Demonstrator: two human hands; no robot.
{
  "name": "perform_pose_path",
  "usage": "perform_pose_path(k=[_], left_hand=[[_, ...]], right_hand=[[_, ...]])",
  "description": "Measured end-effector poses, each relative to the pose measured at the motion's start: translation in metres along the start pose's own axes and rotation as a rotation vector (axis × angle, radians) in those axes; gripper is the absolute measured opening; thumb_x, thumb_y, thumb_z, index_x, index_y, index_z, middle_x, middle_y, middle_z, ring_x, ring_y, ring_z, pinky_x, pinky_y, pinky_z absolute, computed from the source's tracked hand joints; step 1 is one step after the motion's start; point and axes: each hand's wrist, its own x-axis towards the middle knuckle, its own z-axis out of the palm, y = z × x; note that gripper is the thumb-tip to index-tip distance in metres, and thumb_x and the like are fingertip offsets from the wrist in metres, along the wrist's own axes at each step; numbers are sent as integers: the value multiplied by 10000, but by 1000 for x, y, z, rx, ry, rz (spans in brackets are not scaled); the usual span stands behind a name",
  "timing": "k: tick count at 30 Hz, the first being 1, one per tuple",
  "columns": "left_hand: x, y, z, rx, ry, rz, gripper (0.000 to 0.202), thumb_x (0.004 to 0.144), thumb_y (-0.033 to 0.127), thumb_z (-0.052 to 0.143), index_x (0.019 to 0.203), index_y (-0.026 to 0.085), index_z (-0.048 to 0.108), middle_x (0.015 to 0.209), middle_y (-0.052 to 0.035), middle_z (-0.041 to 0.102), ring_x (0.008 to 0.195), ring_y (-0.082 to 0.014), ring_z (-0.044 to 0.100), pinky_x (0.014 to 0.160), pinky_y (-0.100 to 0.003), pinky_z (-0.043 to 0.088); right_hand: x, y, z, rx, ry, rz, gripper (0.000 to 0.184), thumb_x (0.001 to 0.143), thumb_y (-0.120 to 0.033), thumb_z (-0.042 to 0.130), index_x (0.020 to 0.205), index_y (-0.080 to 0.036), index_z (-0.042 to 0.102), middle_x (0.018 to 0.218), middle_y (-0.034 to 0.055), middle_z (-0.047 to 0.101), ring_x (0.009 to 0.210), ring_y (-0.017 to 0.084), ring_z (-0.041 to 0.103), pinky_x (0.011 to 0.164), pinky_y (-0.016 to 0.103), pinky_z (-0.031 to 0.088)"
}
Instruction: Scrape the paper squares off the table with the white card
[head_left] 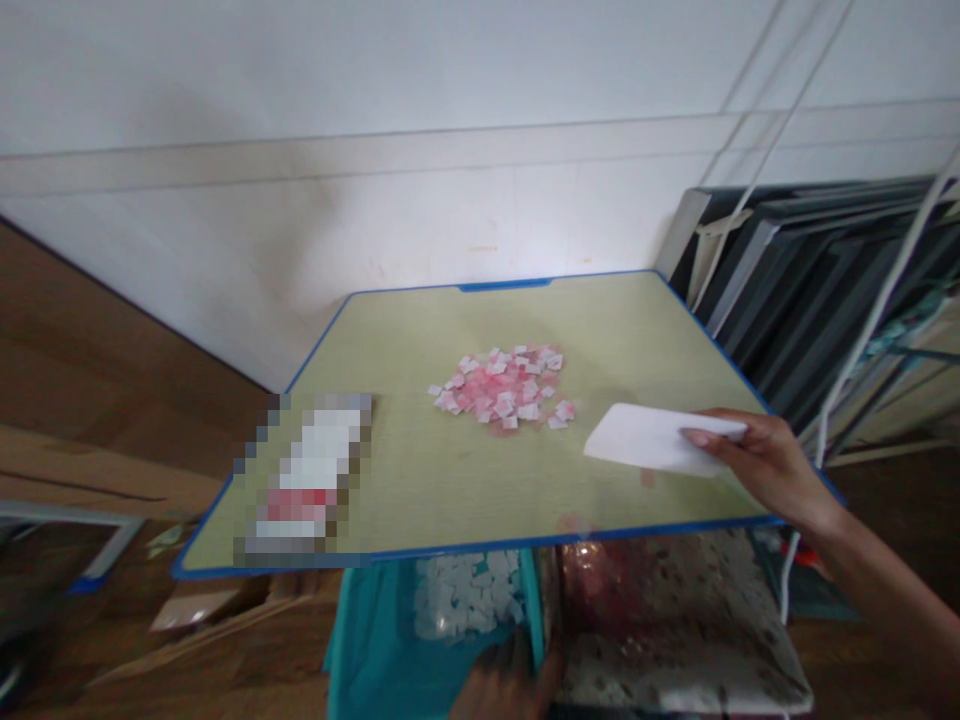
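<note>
My right hand point(757, 455) pinches a white sheet of paper or thin card point(637, 435), thumb on top, low over the right side of the folding table point(420, 480). A loose pile of small pink and white square pieces point(502, 385) lies mid-table, left of the sheet. At the bottom edge, my left hand point(506, 685) is at the right wall of a teal bin point(345, 640), fingers inside and thumb outside the rim. White pieces in clear plastic point(469, 595) lie in the bin near those fingers. The left hand is partly cut off and slightly blurred.
A phone-like object point(311, 470), pixelated, lies on the table's left side. Beside the bin is a stained, plastic-covered surface point(675, 620). Dark flat panels point(810, 260) lean at the right behind a white cable. Cardboard point(112, 400) stands at the left; a wall rises behind.
</note>
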Motion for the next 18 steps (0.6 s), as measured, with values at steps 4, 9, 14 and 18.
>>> perform_pose_path(k=[4,9,14,18], left_hand=[[1,-1,-1,10,7,14,499,785,233,585,1249,229,400,807,-90,609,616,-205,572,516,-272,461],[2,0,1,10,59,9,524,758,246,623,1239,244,414,828,-85,613,624,-199,572,544,-275,463],[0,0,4,-4,44,-4,583,752,243,626,1272,269,365,872,-94,614,636,-202,576,542,-276,465],[1,0,-3,-30,-36,1,519,777,216,588,1256,254,393,857,-89,613,640,-199,576,537,-268,459]], right_hand=[[16,-19,26,148,-211,-31,292,721,-414,566,814,-149,646,615,14,629,522,121,550,488,219,434],[34,-29,42,165,-430,-92,293,716,-407,571,828,-151,658,606,-4,600,502,100,532,434,196,435],[32,-26,33,186,-568,-78,234,723,-355,586,808,-156,673,629,-2,602,513,83,531,467,185,446],[19,-22,22,162,-549,-46,225,734,-342,577,817,-157,675,656,13,630,557,103,568,508,198,464]])
